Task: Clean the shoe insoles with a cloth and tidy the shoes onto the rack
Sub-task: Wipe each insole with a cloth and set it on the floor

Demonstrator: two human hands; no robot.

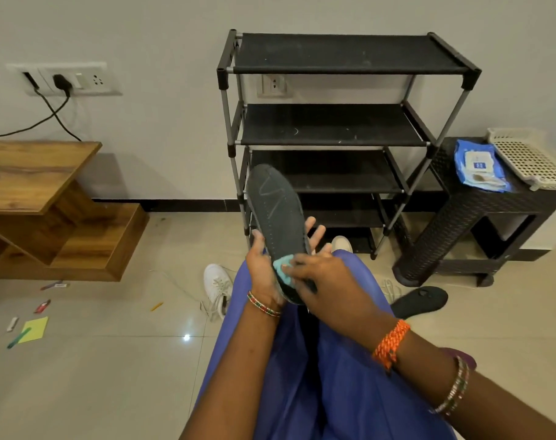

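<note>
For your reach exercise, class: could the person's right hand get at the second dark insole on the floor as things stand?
Probably yes, once freed. The right hand presses a cloth on the held insole; the second insole lies uncovered on the floor beside the right leg.

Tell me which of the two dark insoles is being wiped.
The insole held up before the rack, left hand supporting it, right hand pressing the teal cloth on it. The other insole lies untouched on the floor.

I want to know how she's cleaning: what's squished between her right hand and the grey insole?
A small teal cloth, pressed against the insole by her right hand, in the head view.
</note>
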